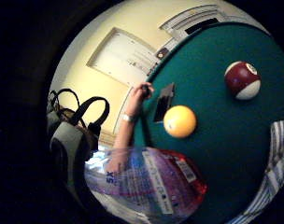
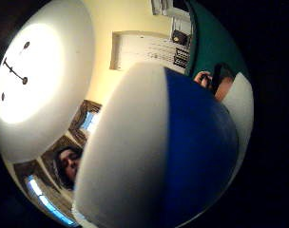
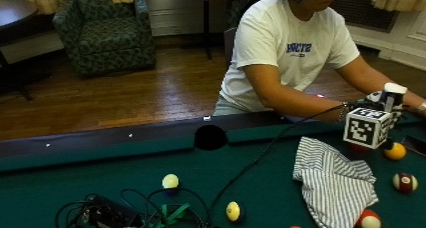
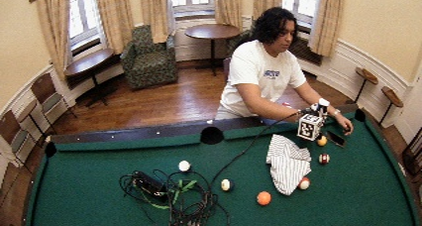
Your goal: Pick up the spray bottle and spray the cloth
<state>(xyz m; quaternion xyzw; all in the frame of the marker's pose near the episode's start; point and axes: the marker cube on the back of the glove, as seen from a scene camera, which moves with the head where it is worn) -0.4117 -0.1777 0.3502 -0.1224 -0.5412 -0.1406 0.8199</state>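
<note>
Spray bottle [image 3: 394, 92] is up off the pool table [image 3: 100, 178], gripped in my gloved right hand [image 3: 381, 100], fingers wrapped round it. Hand raised above the striped cloth [image 3: 336, 183], near the yellow ball [image 3: 395, 151]. Bare hand [image 4: 344, 125] rests by the phone [image 4: 335, 138].

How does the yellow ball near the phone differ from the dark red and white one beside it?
The yellow ball is one plain colour all over, while the dark red and white ball has a dark red band between white ends and a small round mark. The yellow ball lies close beside the dark phone; the dark red and white ball lies farther from it, nearer the striped cloth. Both are round, glossy, and rest on the green felt.
</note>
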